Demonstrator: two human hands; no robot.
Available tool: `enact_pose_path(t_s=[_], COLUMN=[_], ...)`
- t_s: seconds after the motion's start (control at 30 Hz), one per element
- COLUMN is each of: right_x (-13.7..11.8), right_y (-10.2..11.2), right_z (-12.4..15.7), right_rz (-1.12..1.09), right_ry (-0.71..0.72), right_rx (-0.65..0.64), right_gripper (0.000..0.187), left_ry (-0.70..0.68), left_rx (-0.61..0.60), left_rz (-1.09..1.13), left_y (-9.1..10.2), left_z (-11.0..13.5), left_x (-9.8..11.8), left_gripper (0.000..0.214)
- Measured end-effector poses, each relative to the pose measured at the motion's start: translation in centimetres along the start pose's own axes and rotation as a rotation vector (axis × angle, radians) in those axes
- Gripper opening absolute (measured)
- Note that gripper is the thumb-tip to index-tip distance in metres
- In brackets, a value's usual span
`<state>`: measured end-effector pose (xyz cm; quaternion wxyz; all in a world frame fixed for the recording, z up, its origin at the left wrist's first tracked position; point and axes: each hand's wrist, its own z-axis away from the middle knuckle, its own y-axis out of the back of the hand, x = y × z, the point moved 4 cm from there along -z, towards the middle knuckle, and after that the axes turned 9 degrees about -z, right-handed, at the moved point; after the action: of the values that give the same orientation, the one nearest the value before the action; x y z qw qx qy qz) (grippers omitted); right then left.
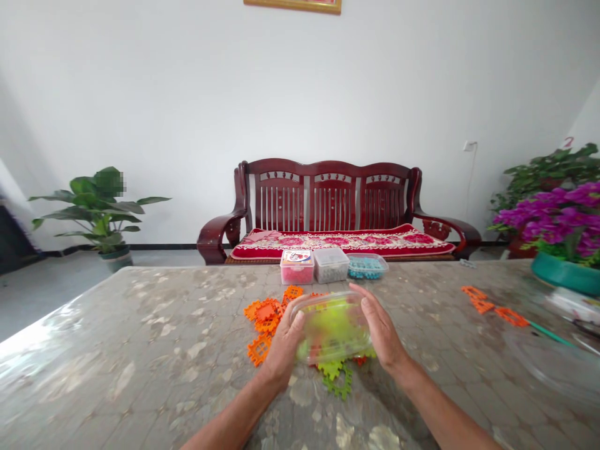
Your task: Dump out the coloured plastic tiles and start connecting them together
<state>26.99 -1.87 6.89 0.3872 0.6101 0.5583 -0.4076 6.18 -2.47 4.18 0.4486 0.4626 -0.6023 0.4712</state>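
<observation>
Between both hands is a clear plastic container (335,325), raised a little over the table and tilted. My left hand (285,344) grips its left side, thumb along the rim. On the opposite side my right hand (382,331) presses against the wall with its fingers. Green shows through the plastic; I cannot tell whether those pieces lie inside or behind it. Orange notched plastic pieces (266,310) lie on the table beyond and beside my left hand. Below the container are green notched pieces (338,381), with a little red among them.
Behind stand a box of pink pieces (297,267), a grey-filled box (332,265) and a tub of blue pieces (367,267). At right lie joined orange pieces (510,316) with a green stick, a clear lid (553,365) and a flower pot (562,272). A wooden bench (332,200) stands beyond.
</observation>
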Motion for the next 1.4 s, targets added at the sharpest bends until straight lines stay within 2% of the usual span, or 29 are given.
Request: enact_pose_path(t_s=[0.1, 0.2, 0.47, 0.6, 0.83, 1.0, 1.07, 1.17, 1.27, 1.4], right_x=[-0.2, -0.5, -0.3, -0.3, -0.1, -0.2, -1.3, -3.5, -4.7, -4.7], right_y=[0.0, -0.1, -0.8, -0.9, -0.8, -0.6, 0.0, 0.7, 0.3, -0.3], right_z=[0.1, 0.2, 0.7, 1.0, 1.6, 0.7, 0.2, 0.1, 0.5, 0.9], right_rz=[-0.003, 0.029, 0.092, 0.107, 0.106, 0.026, 0.051, 0.287, 0.524, 0.612], right_ry=[0.003, 0.069, 0.148, 0.154, 0.156, 0.048, 0.130, 0.451, 0.713, 0.801], right_rx=[0.005, -0.007, -0.023, -0.025, 0.004, -0.114, -0.151, -0.211, -0.336, -0.473], right_gripper=[0.058, 0.054, 0.048, 0.046, 0.046, 0.046, 0.046, 0.047, 0.053, 0.037], left_ry=[0.070, 0.091, -0.054, -0.076, -0.075, 0.030, 0.117, 0.286, 0.390, 0.472], left_rx=[-0.030, 0.030, 0.232, 0.271, 0.265, 0.243, 0.276, 0.330, 0.298, 0.235], left_rz=[0.073, 0.089, -0.103, -0.136, -0.151, -0.079, -0.040, -0.027, -0.010, 0.040], left_y=[-0.4, -0.5, 0.5, 0.8, 0.9, 1.3, 1.9, 2.8, 2.8, 2.4], left_z=[0.0, 0.2, 0.4, 0.4, 0.2, -0.6, -0.9, -1.0, -1.0, -1.1], left_x=[-0.2, -0.1, 0.2, 0.1, 0.0, 0.7, 0.8, 0.8, 0.7, 0.5], left_gripper=[0.060, 0.060, 0.053, 0.050, 0.051, 0.055, 0.057, 0.050, 0.042, 0.038])
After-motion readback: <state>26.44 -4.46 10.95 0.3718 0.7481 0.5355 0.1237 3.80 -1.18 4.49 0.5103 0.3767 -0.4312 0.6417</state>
